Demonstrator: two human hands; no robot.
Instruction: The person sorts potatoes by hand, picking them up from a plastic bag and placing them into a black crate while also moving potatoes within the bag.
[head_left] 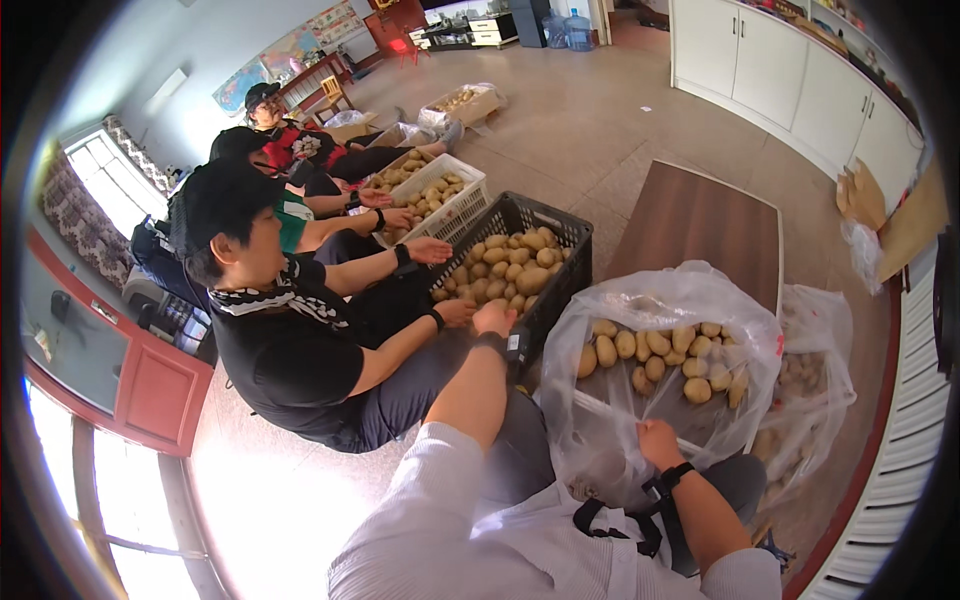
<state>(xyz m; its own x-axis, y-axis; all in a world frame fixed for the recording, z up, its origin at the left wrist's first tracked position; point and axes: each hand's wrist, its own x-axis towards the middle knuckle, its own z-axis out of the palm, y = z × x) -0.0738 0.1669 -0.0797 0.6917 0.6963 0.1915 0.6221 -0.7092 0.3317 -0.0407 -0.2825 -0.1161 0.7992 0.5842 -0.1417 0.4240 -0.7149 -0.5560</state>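
Observation:
My left hand [494, 319] reaches over the near end of a black plastic crate [545, 322] filled with potatoes [505, 266]. Its fingers look curled, but what they hold, if anything, is hidden. With my right hand [658, 443] I grip the near edge of a clear plastic bag [590, 460], fingers closed on it. The bag's mouth gapes wide, and several loose potatoes [656, 345] lie inside. A co-worker beside me on the left has one open hand [430, 250] over the crate and the other hand [458, 313] at its near side.
White crates [467, 205] of potatoes stand farther off by two other seated people. A brown board [690, 225] lies beyond my bag. Another plastic bag [815, 340] with potatoes is at the right. White cabinets [770, 70] line the far right wall.

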